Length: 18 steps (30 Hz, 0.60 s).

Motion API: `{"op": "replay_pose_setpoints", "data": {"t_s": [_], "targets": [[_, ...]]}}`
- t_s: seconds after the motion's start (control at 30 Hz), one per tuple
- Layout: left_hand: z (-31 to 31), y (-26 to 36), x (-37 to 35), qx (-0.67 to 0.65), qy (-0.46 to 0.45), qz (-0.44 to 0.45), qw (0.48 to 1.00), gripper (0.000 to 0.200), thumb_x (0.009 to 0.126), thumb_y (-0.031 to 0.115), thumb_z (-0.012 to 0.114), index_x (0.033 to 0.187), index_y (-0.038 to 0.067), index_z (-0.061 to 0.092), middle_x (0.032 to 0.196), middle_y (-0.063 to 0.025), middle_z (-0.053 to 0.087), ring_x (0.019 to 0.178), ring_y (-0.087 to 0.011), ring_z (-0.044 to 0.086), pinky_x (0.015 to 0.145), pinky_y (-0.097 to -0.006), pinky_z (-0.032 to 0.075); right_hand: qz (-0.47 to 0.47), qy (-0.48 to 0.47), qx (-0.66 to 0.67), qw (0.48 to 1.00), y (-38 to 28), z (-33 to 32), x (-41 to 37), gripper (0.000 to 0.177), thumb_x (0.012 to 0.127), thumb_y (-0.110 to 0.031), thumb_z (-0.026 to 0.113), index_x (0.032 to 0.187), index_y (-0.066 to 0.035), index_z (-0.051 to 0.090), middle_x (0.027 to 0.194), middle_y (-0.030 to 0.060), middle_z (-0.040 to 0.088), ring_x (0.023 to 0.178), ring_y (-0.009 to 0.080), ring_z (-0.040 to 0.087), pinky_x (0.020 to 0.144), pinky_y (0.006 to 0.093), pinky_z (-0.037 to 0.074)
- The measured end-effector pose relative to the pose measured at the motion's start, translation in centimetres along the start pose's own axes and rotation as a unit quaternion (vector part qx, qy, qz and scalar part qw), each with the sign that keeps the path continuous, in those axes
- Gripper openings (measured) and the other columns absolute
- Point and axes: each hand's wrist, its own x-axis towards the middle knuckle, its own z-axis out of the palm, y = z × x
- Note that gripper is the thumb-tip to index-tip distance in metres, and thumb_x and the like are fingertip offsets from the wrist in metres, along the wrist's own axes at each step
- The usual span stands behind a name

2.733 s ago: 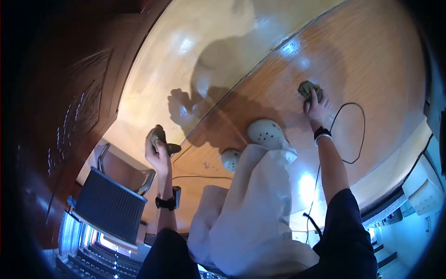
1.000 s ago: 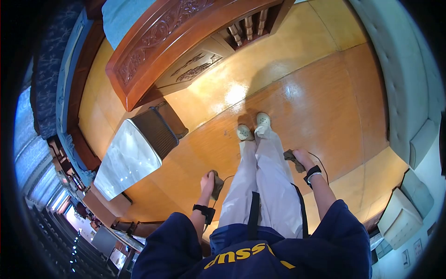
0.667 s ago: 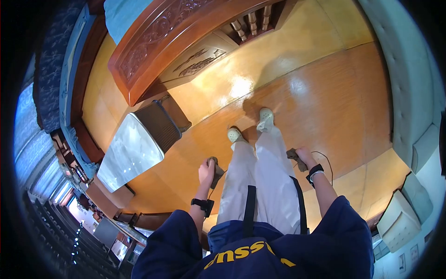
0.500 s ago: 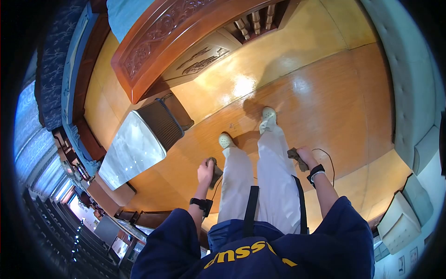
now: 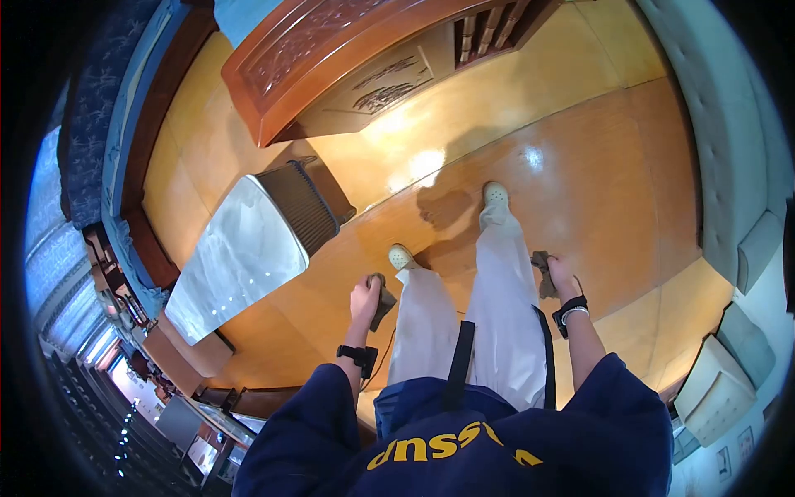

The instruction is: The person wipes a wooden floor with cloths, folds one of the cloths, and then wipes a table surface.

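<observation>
My left hand [image 5: 364, 298] is closed on a dark brownish cloth-like item [image 5: 383, 303] beside my left trouser leg. On the other side, my right hand [image 5: 563, 277] grips a similar dark item [image 5: 544, 274], which hangs next to my right leg. Both items look soft and crumpled; what exactly they are I cannot make out. Each wrist has a black band. A thin cord trails below my left hand.
A carved wooden table [image 5: 331, 66] stands ahead. Nearer on the left is a small table with a glossy pale top [image 5: 240, 253]. A pale upholstered sofa [image 5: 720, 141] runs along the right. Shiny wooden flooring [image 5: 604, 182] lies underfoot.
My feet have moved slightly apart, the right one forward. The small table and carved table have shifted in view. Both hands still hold their items, and the right hand sits slightly further right.
</observation>
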Motion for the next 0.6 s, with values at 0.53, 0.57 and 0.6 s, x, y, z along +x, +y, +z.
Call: {"op": "replay_pose_setpoints", "data": {"t_s": [0.53,0.57,0.6], "targets": [[-6.8,-12.2,4.1,-0.320,-0.149,0.004,0.936,0.040,0.087,0.038,0.046,0.087,0.002,0.064,0.071,-0.0096,0.063,0.061,-0.0208,0.060,0.058,-0.0360,0.048,0.049,-0.097,0.556,0.824,-5.7,14.7,-13.5,0.032,0.074,-0.025,0.041,0.090,-0.001,0.053,0.075,0.0143,0.057,0.064,0.0252,0.057,0.057,0.0372,0.049],[-6.9,-12.4,4.5,-0.397,-0.161,-0.045,0.903,0.040,0.088,0.041,0.046,0.090,0.004,0.062,0.072,-0.0078,0.062,0.059,-0.0200,0.059,0.055,-0.0359,0.049,0.061,-0.113,0.571,0.811,-6.6,15.7,-13.6,0.034,0.074,-0.027,0.041,0.091,-0.001,0.053,0.075,0.0143,0.057,0.064,0.0256,0.057,0.058,0.0367,0.049],[-8.1,-11.7,4.0,-0.397,-0.158,-0.048,0.903,0.040,0.088,0.041,0.046,0.090,0.004,0.062,0.072,-0.0078,0.062,0.059,-0.0200,0.059,0.055,-0.0359,0.049,0.076,-0.128,0.586,0.797,-8.1,16.9,-14.3,0.036,0.074,-0.029,0.040,0.092,0.000,0.053,0.075,0.0144,0.057,0.064,0.0259,0.057,0.058,0.0362,0.050]]}}
